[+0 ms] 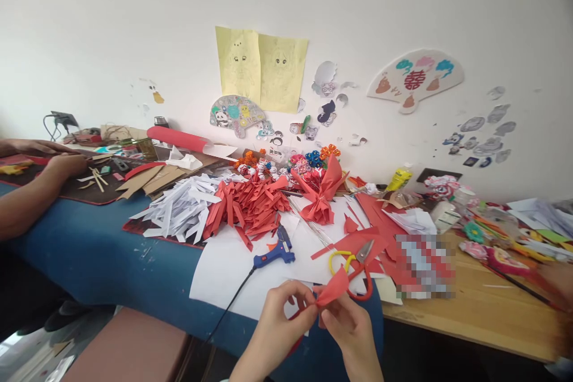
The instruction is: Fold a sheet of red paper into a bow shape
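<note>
Between both hands is a red paper petal, its pointed tip sticking up to the right. My left hand pinches its lower left end with thumb and fingertips. My right hand grips the same base from the other side, fingers curled. Just beyond the right hand lie scissors with one yellow and one red handle, blades apart. A blue glue gun rests on white paper to the left, its cord running down off the table edge. Further back stands a red paper flower.
Piles of white paper strips and red folded paper strips cover the middle. Red paper sheets lie at the right. Another person's arm rests at the far left; a blurred hand shows at the right edge.
</note>
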Available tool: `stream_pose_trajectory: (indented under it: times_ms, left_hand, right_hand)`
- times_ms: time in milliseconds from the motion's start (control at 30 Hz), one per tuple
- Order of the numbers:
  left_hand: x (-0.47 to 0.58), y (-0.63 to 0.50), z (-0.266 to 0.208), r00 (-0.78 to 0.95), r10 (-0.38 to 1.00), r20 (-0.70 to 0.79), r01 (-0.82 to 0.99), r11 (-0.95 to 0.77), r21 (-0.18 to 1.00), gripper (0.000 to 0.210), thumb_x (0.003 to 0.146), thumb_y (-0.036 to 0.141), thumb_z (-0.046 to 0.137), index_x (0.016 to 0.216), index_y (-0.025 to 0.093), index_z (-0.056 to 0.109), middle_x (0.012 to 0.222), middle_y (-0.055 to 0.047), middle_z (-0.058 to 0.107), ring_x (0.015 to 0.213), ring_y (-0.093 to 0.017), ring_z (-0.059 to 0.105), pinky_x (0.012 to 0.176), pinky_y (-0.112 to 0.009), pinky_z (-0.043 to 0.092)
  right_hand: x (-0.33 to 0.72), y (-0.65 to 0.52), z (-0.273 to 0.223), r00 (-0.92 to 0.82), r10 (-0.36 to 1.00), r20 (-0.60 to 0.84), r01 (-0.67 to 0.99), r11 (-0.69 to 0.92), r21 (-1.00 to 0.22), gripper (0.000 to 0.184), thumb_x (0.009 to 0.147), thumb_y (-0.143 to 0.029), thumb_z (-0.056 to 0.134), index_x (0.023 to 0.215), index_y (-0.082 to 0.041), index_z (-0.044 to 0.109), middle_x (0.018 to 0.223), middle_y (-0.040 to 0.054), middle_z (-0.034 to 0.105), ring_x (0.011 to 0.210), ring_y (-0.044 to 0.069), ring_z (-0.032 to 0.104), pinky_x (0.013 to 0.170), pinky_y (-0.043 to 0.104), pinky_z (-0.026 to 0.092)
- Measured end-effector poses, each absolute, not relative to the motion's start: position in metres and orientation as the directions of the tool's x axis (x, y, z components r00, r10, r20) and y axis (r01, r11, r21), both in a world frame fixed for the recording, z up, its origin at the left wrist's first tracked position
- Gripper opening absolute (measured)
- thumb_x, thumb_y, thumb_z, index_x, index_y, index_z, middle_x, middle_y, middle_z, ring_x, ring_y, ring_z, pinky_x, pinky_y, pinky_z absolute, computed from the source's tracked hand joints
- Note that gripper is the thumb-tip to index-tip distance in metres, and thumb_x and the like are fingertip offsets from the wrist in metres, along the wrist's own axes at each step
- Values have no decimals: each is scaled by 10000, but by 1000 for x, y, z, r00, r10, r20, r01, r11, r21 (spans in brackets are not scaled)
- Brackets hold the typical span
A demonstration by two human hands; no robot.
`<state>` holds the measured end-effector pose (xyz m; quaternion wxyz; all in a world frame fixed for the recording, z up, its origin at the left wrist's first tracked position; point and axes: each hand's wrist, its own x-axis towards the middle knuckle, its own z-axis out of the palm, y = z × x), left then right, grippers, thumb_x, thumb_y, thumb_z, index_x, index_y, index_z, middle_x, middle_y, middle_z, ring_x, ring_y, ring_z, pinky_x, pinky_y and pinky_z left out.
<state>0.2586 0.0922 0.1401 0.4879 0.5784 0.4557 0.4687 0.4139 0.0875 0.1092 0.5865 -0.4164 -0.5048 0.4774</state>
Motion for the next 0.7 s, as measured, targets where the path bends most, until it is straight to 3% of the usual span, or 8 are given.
stream_pose_trajectory:
  times_ms: [100, 233, 400, 700]
  left_hand:
    - [258, 95, 143, 276, 961, -17, -185, 71, 980, 148, 769, 321, 740, 747, 187, 680, 726, -22, 682, 719, -170, 567, 710, -275, 411]
    - [258, 98, 145, 431, 900, -59, -440, 267, 857, 155, 760, 285, 770, 726, 158, 688, 704, -31, 680, 689, -152, 615, 681, -247, 424]
    - [261, 103, 133, 502, 859, -101, -513, 389, 765, 188, 744, 284, 793, 776, 107, 737, 659, -34, 633, 584, -104, 558, 585, -216, 399]
    - [268, 104, 130, 545, 833, -91, -549, 437, 712, 280, 740, 372, 798, 784, 100, 748, 686, -46, 625, 527, -100, 561, 531, -218, 443]
  right_hand:
    - [413, 92, 110, 55, 980, 191, -205, 198, -958, 444, 721, -574, 796, 924, -179, 807, 640, 35, 617, 534, 141, 493, 491, 260, 442]
    - [415, 103, 105, -61, 970, 234, -227, 215, -950, 415, 773, -564, 751, 859, -163, 812, 613, 47, 596, 523, 143, 488, 446, 248, 393]
    - [414, 107, 104, -34, 990, 139, -252, 126, -960, 361, 786, -507, 768, 853, -155, 813, 520, -1, 510, 467, 93, 387, 415, 209, 298]
    - [407, 101, 130, -30, 994, 102, -341, 86, -936, 305, 746, -481, 807, 752, -176, 800, 505, 22, 604, 402, 103, 468, 357, 204, 377]
